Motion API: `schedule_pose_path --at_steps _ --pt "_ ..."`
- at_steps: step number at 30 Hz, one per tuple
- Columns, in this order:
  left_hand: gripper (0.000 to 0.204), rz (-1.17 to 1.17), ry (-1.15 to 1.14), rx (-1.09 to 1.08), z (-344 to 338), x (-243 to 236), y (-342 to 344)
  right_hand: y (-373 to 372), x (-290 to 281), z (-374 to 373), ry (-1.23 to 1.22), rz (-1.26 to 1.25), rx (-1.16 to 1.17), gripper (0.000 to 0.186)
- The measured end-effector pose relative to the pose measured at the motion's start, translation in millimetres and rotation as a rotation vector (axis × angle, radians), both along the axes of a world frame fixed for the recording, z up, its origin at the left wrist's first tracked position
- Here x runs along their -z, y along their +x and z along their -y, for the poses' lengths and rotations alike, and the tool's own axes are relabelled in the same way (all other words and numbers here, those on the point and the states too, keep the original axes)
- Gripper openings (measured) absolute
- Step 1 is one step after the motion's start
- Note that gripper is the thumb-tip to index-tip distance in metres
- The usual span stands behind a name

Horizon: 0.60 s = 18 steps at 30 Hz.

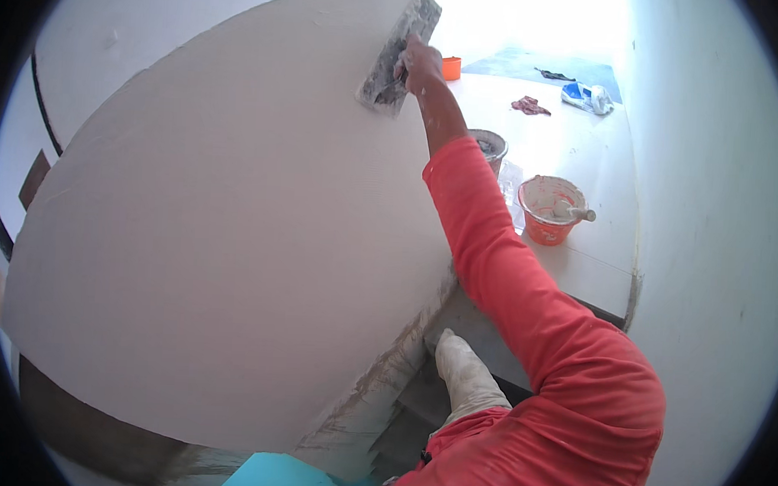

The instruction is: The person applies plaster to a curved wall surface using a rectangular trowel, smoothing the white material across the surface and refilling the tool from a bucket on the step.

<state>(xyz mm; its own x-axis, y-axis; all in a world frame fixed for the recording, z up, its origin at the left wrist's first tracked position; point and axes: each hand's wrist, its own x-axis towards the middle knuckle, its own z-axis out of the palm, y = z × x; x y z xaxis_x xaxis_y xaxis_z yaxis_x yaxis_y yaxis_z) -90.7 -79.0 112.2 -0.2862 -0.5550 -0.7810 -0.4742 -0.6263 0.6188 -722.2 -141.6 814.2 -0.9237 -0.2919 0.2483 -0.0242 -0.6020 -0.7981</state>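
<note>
My right hand (422, 64) is closed round the handle of a plastering trowel (381, 85). The trowel's long blade is smeared with pale plaster and lies along the upper right edge of a smooth, pale plastered wall panel (225, 218). My red-sleeved arm stretches up to it from the lower right. At the bottom edge shows part of a flat turquoise thing (276, 477); its kind is unclear. My left hand is out of view.
Dark steps (417, 388) run below the panel, by my pale-trousered leg. On the tiled landing stand an orange bucket (547, 231) with a tool in it and a grey bucket (495, 152). A crumpled cloth (531, 106) and a blue-white bag (591, 99) lie beyond. A white wall (710, 257) bounds the right.
</note>
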Motion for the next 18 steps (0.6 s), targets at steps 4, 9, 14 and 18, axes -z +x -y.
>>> schedule_pose_path --at_steps 4,9,14,18 --pt "0.014 0.025 0.004 -0.008 2 -2 13 12 86 9 -0.047 -0.005 -0.046 0.033" --pt "0.014 0.032 -0.008 0.007 8 -6 13 8 204 15 -0.208 0.307 -0.073 0.033" --pt "0.015 0.044 -0.021 -0.023 7 -6 32 42 260 13 -0.296 0.74 -0.053 0.039" --pt "0.015 0.048 -0.011 -0.059 -2 -3 38 59 216 13 -0.234 0.558 -0.148 0.038"
